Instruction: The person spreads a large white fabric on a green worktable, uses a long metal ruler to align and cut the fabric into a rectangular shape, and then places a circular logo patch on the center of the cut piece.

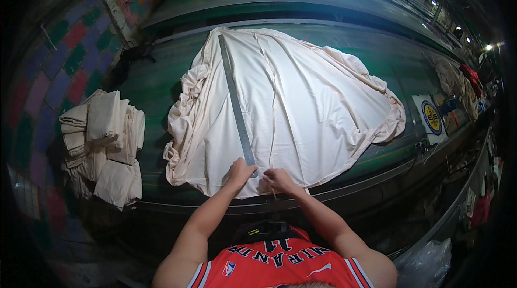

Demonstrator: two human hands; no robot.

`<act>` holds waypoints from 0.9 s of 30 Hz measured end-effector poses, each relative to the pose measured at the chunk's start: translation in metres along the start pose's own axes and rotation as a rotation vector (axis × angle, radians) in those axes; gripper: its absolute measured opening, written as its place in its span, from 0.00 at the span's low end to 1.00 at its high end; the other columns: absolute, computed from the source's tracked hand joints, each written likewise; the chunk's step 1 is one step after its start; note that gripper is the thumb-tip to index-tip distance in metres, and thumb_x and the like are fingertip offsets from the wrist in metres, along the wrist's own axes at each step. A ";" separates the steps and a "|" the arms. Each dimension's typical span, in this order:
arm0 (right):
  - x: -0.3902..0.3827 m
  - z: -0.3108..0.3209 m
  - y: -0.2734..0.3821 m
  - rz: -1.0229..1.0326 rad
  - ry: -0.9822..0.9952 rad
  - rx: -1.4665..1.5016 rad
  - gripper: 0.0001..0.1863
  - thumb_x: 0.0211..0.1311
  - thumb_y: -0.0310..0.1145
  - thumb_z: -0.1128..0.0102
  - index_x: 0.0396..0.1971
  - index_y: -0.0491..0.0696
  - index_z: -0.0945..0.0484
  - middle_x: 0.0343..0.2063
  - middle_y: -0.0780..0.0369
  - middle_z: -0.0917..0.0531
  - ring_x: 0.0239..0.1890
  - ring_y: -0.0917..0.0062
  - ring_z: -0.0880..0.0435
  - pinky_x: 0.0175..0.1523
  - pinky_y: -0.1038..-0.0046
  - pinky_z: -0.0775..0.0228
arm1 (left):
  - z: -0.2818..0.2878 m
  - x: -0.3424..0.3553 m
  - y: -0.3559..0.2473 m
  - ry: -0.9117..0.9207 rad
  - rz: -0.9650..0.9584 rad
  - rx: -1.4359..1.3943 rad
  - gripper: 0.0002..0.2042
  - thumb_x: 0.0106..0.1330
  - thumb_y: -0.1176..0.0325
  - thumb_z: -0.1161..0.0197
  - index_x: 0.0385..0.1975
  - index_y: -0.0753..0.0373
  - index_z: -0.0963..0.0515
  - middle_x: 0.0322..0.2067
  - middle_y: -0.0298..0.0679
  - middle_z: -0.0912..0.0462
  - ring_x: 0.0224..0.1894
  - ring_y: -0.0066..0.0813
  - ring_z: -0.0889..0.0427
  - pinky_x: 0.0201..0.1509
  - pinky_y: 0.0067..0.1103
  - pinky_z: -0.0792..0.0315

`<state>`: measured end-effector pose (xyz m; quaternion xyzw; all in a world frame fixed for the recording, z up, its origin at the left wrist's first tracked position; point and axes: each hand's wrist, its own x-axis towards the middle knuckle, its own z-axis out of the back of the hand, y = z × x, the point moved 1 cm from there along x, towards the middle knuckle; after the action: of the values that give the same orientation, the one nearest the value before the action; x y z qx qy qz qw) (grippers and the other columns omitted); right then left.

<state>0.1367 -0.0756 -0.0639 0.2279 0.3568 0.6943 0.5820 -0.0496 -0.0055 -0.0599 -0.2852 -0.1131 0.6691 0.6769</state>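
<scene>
Ruler (pixel 235 102) apparently being aligned on cloth (pixel 312 110), gripped by left hand (pixel 240 174); right hand (pixel 279 181) curled beside it, hold unclear; steady pressure needed next.

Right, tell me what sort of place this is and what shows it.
Probably a textile or fabric workshop: a long green worktable carries a wide spread of cream cloth with a long metal ruler lying on it, and folded fabric is piled to the left.
</scene>
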 end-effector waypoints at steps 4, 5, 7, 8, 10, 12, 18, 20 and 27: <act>0.035 -0.030 0.018 -0.118 -0.092 0.000 0.19 0.54 0.39 0.32 0.41 0.40 0.19 0.33 0.48 0.15 0.38 0.53 0.15 0.44 0.58 0.25 | 0.005 0.013 -0.004 0.035 0.036 0.000 0.30 0.43 0.48 0.24 0.30 0.75 0.17 0.32 0.63 0.16 0.40 0.57 0.14 0.45 0.39 0.21; 0.039 -0.036 0.019 -0.191 -0.122 -0.007 0.20 0.53 0.39 0.31 0.40 0.39 0.20 0.32 0.48 0.15 0.38 0.52 0.16 0.44 0.58 0.25 | 0.005 0.016 -0.002 0.056 0.043 -0.005 0.29 0.43 0.48 0.25 0.30 0.75 0.17 0.32 0.63 0.16 0.40 0.57 0.14 0.44 0.38 0.21; 0.042 -0.039 0.018 -0.181 -0.184 -0.008 0.23 0.48 0.41 0.28 0.38 0.39 0.21 0.33 0.45 0.17 0.39 0.50 0.17 0.46 0.56 0.26 | 0.003 0.025 0.000 0.113 0.055 -0.001 0.29 0.43 0.48 0.27 0.30 0.74 0.17 0.31 0.63 0.16 0.40 0.56 0.14 0.43 0.37 0.20; 0.042 -0.042 0.017 -0.171 -0.230 -0.058 0.24 0.48 0.42 0.27 0.38 0.38 0.21 0.33 0.44 0.17 0.39 0.49 0.17 0.46 0.55 0.26 | 0.002 0.026 0.002 0.097 0.058 -0.005 0.28 0.43 0.49 0.26 0.30 0.74 0.17 0.31 0.62 0.16 0.39 0.55 0.14 0.42 0.37 0.21; 0.043 -0.044 0.016 -0.145 -0.242 -0.096 0.25 0.47 0.42 0.26 0.37 0.38 0.21 0.34 0.43 0.18 0.40 0.48 0.18 0.46 0.55 0.26 | -0.003 0.030 0.006 0.052 0.052 -0.005 0.27 0.42 0.49 0.26 0.30 0.72 0.16 0.29 0.59 0.15 0.36 0.53 0.13 0.41 0.37 0.21; 0.048 -0.045 0.015 -0.130 -0.188 -0.074 0.26 0.46 0.43 0.25 0.36 0.37 0.21 0.34 0.42 0.18 0.41 0.47 0.18 0.47 0.54 0.26 | -0.009 0.032 0.011 0.032 0.045 -0.054 0.25 0.42 0.52 0.25 0.29 0.71 0.17 0.27 0.55 0.15 0.34 0.51 0.13 0.39 0.36 0.21; 0.068 -0.027 0.024 -0.268 -0.056 0.217 0.21 0.46 0.35 0.29 0.34 0.34 0.24 0.26 0.49 0.18 0.29 0.58 0.15 0.34 0.62 0.23 | -0.012 0.032 0.012 0.055 -0.053 -0.394 0.16 0.49 0.71 0.28 0.36 0.69 0.22 0.31 0.47 0.15 0.32 0.33 0.15 0.35 0.28 0.24; 0.073 -0.007 0.028 -0.291 0.030 0.636 0.19 0.44 0.33 0.31 0.33 0.36 0.24 0.22 0.55 0.19 0.22 0.67 0.19 0.27 0.67 0.28 | -0.012 0.027 -0.002 0.166 0.007 -0.777 0.14 0.52 0.75 0.33 0.39 0.68 0.23 0.31 0.43 0.17 0.31 0.28 0.17 0.33 0.25 0.25; 0.039 0.070 0.022 -0.321 -0.124 0.728 0.15 0.49 0.27 0.41 0.38 0.39 0.26 0.22 0.61 0.21 0.18 0.81 0.26 0.19 0.75 0.37 | -0.030 -0.004 -0.093 0.173 -0.040 -1.104 0.05 0.63 0.77 0.39 0.37 0.64 0.26 0.28 0.33 0.22 0.28 0.18 0.25 0.30 0.18 0.30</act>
<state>0.1658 -0.0233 -0.0061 0.4018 0.5747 0.4077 0.5848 0.0439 -0.0107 -0.0334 -0.6492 -0.3962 0.4715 0.4464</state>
